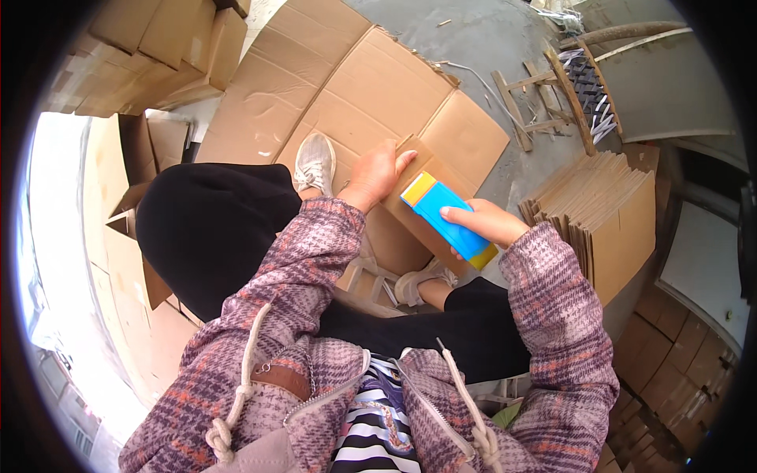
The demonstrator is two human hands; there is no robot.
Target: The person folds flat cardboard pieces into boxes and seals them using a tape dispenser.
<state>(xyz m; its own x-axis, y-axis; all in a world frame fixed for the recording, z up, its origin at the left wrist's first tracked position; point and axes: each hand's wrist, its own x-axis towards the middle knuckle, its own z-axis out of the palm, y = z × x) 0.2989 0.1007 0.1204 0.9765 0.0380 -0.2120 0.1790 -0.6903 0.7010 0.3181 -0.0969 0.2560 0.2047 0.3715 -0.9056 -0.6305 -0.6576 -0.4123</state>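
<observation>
The right hand [490,223] is wrapped around a blue and yellow block-shaped tool [448,220], its long axis slanting from upper left to lower right, just right of the left hand [377,175], which seems pressed flat on a small folded cardboard piece [410,217].

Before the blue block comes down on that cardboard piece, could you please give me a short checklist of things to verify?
1. Right hand grips the blue and yellow block: ok.
2. Left hand lies flat on the small cardboard piece: ok.
3. Left fingers lie off the block: ok.
4. Piece rests on the large flattened cardboard sheet: ok.
5. Block touches the piece: cannot tell.
6. Stack of folded cardboard stands apart at the right: ok.
</observation>
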